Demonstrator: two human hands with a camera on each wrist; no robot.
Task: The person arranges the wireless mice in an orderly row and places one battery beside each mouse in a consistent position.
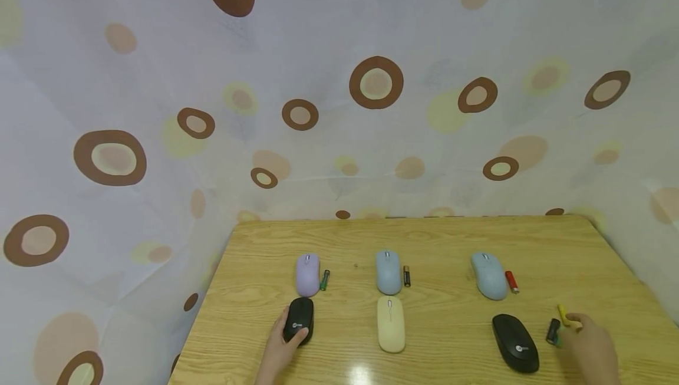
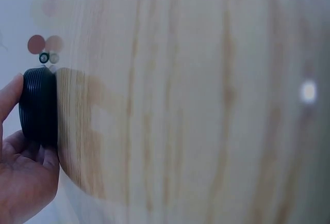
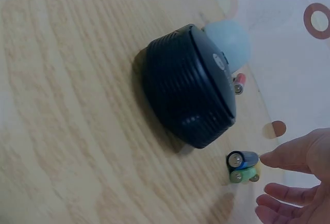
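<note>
My left hand (image 1: pixel 279 344) grips a small black computer mouse (image 1: pixel 299 317) by its sides, just in front of a purple mouse (image 1: pixel 307 275). In the left wrist view the thumb and fingers stand on opposite sides of this black mouse (image 2: pixel 38 105). My right hand (image 1: pixel 591 346) hovers at the right, thumb and fingers parted beside several batteries. Among them are a dark battery (image 1: pixel 553 330), a green battery (image 3: pixel 243 175) partly hidden by the hand in the head view, and a yellow battery (image 1: pixel 562 314). The thumb tip overlaps the dark battery's end in the right wrist view.
A larger black mouse (image 1: pixel 516 344) lies left of my right hand. Farther back are a blue mouse (image 1: pixel 489 276) with a red battery (image 1: pixel 511 282), and another blue mouse (image 1: pixel 389 273) with a black battery (image 1: pixel 406 276). A yellow mouse (image 1: pixel 391 324) lies mid-table; a green battery (image 1: pixel 325 280) flanks the purple mouse.
</note>
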